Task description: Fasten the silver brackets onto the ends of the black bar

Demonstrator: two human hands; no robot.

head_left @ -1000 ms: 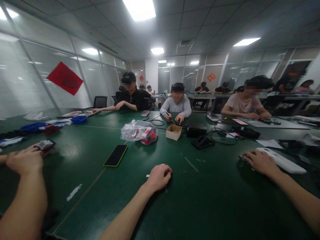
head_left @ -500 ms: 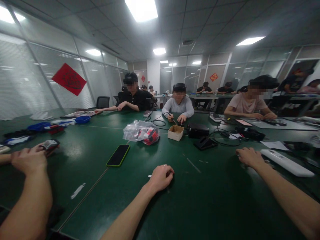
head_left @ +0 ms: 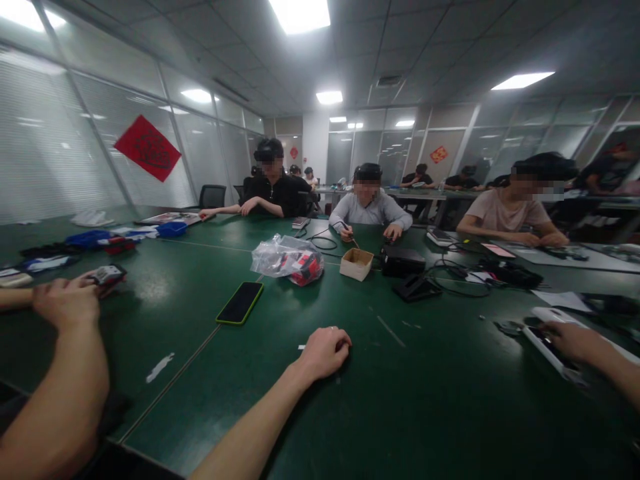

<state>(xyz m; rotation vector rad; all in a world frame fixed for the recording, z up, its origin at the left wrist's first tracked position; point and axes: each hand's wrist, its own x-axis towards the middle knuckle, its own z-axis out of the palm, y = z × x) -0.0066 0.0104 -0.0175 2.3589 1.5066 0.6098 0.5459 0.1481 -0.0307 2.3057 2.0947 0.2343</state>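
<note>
My left hand [head_left: 327, 352] rests on the green table with its fingers curled in and nothing seen in them. A small white scrap [head_left: 301, 347] lies beside its wrist. At the right, my right hand [head_left: 573, 341] has its bent fingers down on dark contents in a long white case [head_left: 547, 357]. What those fingers grip is blurred and too dark to make out. Another long white piece [head_left: 617, 350] shows behind this hand. Small metal-looking parts [head_left: 509, 327] lie left of the case.
A phone [head_left: 240, 303], a plastic bag [head_left: 270, 257] with red-and-black items, a small box [head_left: 357, 265] and a black stand [head_left: 417, 287] lie ahead. A neighbour's hands [head_left: 67, 303] hold a grey-and-red device [head_left: 106, 277] at the left. Several people sit across the table.
My right hand has moved right, onto the white case, whose dark inside now shows. My left hand stays put. The view has shifted slightly.
</note>
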